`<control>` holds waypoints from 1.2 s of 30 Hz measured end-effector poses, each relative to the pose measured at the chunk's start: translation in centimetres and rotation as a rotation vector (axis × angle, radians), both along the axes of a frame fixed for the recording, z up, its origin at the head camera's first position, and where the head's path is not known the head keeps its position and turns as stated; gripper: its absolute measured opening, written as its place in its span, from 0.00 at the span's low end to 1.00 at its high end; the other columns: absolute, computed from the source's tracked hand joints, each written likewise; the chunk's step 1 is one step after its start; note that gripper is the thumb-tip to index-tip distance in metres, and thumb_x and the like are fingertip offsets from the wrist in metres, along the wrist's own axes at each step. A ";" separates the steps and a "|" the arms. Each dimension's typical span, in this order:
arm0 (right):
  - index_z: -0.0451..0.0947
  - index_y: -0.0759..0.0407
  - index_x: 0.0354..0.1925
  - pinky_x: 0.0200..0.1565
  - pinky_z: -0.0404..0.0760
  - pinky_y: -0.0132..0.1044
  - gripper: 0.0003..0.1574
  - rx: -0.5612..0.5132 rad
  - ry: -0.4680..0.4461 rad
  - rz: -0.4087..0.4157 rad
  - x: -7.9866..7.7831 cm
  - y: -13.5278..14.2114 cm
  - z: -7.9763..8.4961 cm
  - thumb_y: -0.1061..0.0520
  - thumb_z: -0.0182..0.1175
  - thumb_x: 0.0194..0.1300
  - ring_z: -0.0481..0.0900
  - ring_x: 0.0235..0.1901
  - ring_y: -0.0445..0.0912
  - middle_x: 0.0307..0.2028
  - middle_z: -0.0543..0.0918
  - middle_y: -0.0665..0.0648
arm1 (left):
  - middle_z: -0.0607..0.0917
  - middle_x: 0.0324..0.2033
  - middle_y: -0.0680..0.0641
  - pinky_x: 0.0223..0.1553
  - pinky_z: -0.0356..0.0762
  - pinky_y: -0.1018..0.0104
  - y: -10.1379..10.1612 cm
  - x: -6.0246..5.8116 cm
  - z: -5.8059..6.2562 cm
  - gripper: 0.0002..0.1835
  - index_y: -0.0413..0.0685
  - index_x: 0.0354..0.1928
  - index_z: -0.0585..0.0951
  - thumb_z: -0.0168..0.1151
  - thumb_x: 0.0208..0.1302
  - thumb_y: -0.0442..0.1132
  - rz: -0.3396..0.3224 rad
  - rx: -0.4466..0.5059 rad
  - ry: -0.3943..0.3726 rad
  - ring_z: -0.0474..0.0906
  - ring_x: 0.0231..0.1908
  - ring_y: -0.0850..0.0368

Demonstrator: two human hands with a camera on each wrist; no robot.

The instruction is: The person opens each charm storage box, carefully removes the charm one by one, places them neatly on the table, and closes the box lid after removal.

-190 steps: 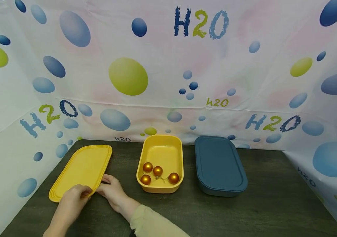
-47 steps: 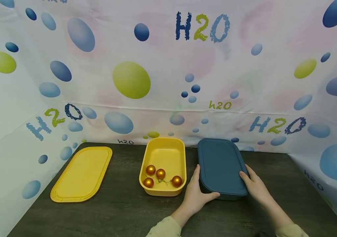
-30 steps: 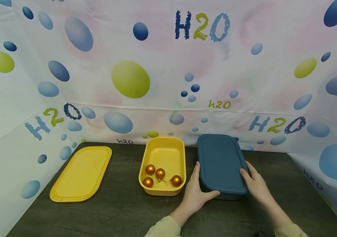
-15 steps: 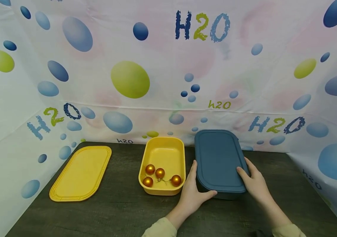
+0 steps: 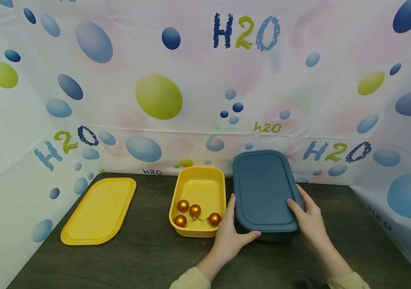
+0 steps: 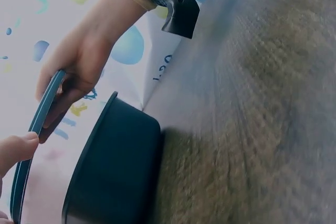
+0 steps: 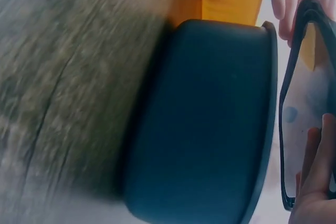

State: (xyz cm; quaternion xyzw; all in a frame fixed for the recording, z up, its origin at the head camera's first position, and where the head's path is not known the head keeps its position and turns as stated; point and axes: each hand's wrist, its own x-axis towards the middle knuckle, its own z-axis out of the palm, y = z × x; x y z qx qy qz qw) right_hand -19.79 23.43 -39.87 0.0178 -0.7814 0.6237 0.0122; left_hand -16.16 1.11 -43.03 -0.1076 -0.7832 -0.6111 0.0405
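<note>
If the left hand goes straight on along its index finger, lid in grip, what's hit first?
Likely the printed backdrop; the blue lid ahead of the left hand would probably touch before the fingers. Depth is unclear.

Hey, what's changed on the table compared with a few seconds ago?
The left hand and right hand let go of the yellow lid, which now lies on the table. They now grip the blue lid, lifted up off the blue box. The yellow box with its four gold balls stayed put.
</note>
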 end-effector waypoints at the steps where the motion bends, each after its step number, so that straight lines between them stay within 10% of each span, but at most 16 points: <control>1: 0.37 0.48 0.76 0.42 0.77 0.26 0.45 -0.032 -0.004 0.004 0.0 -0.1 0.1 0.45 0.49 0.73 0.62 0.63 0.58 0.71 0.51 0.68 | 0.49 0.74 0.51 0.66 0.55 0.47 -0.1 0.0 0.1 0.57 0.53 0.76 0.47 0.75 0.50 0.49 0.001 -0.009 -0.003 0.49 0.71 0.51; 9: 0.39 0.48 0.76 0.46 0.77 0.26 0.45 -0.175 0.023 0.030 0.4 -0.8 1.0 0.47 0.52 0.72 0.65 0.63 0.46 0.73 0.48 0.63 | 0.45 0.73 0.56 0.65 0.56 0.45 -1.2 0.2 0.8 0.57 0.54 0.76 0.46 0.72 0.52 0.55 -0.008 -0.107 0.056 0.47 0.71 0.52; 18: 0.38 0.54 0.76 0.44 0.79 0.27 0.46 -0.195 0.078 0.042 1.1 -2.1 2.0 0.48 0.51 0.73 0.73 0.48 0.28 0.72 0.47 0.68 | 0.50 0.74 0.49 0.63 0.62 0.47 -2.0 0.4 2.1 0.54 0.47 0.75 0.49 0.72 0.55 0.48 0.002 -0.356 0.351 0.52 0.70 0.51; 27: 0.40 0.53 0.76 0.45 0.77 0.26 0.43 -0.129 0.089 0.059 1.2 -3.9 2.1 0.48 0.50 0.74 0.61 0.65 0.59 0.73 0.49 0.64 | 0.58 0.71 0.45 0.64 0.63 0.58 -2.1 0.8 3.4 0.51 0.42 0.73 0.56 0.74 0.51 0.46 0.001 -0.727 0.674 0.55 0.69 0.55; 36: 0.41 0.53 0.76 0.47 0.78 0.29 0.41 -0.132 0.124 0.101 1.2 -5.6 2.1 0.50 0.49 0.74 0.69 0.60 0.47 0.71 0.54 0.64 | 0.67 0.67 0.44 0.63 0.62 0.66 -1.4 0.7 3.2 0.47 0.40 0.70 0.63 0.76 0.47 0.39 0.057 -0.899 0.898 0.62 0.66 0.55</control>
